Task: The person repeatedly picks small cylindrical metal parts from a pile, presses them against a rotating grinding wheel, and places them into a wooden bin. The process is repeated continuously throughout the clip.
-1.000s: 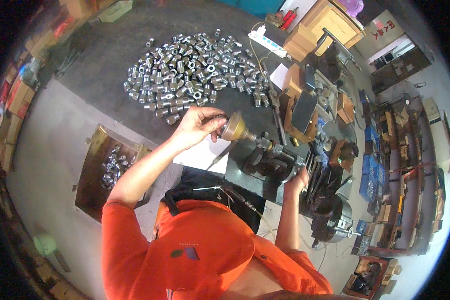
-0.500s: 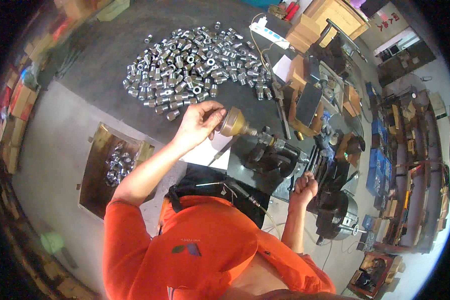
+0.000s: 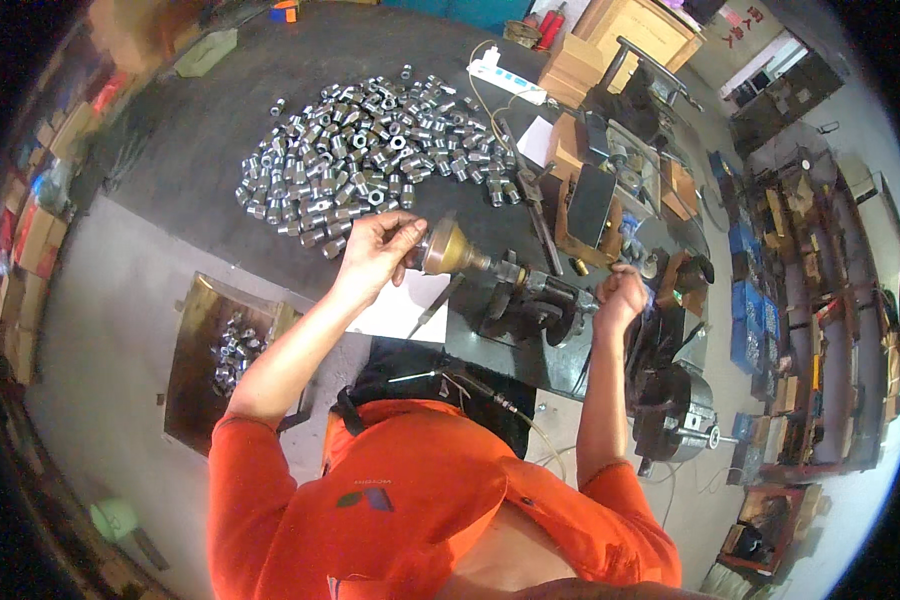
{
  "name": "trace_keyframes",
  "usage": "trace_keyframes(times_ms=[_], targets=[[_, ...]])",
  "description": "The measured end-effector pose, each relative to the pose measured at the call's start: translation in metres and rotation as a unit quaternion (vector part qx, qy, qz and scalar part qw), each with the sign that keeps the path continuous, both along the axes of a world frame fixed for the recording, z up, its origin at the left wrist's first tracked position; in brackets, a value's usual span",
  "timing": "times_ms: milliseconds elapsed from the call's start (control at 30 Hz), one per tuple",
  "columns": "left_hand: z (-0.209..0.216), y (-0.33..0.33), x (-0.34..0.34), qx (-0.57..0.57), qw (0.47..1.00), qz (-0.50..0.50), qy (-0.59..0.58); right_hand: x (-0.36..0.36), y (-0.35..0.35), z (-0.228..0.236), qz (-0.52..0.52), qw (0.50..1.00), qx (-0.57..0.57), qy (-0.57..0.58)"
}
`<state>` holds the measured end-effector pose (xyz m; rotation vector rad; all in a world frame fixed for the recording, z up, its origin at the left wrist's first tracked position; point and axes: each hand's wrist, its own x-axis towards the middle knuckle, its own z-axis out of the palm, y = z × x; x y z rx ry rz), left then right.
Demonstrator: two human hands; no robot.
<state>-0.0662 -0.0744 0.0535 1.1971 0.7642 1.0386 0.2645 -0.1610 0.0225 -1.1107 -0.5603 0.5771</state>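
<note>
My left hand [image 3: 382,258] is closed, thumb and fingers pinched at the wide mouth of a brass-coloured cone-shaped cup [image 3: 450,249]. Whatever lies between those fingers is too hidden to name. The cup's narrow end runs into a dark metal clamping fixture [image 3: 540,305] on the bench. My right hand [image 3: 620,298] makes a fist at the fixture's right end; what it holds, if anything, does not show. Beyond my left hand spreads a heap of shiny metal hex fittings [image 3: 360,150]. A white sheet [image 3: 402,308] lies under my left wrist, with a dark slim tool [image 3: 435,306] across its edge.
A wooden box [image 3: 192,365] with several metal fittings stands at left below the bench. On the right are a bench vise [image 3: 675,405], a phone-like dark slab [image 3: 592,205], cardboard boxes and a long metal bar [image 3: 540,215]. A white power strip [image 3: 510,80] lies farther back.
My right hand has risen from below the fixture to its right end, still in a fist. My left hand stays at the cup's mouth. The whole view has shifted slightly.
</note>
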Motion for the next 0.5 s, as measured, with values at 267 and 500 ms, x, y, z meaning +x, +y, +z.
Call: trace_keyframes(times_ms=[267,500], targets=[[0.0,0.004,-0.01,-0.042,0.999,-0.02,0.005,-0.049,-0.087,0.024,0.042,0.987,0.153,0.029],[0.004,0.005,-0.009,-0.038,0.999,-0.009,-0.002,-0.015,-0.057,-0.071,-0.032,0.995,-0.026,0.088]])
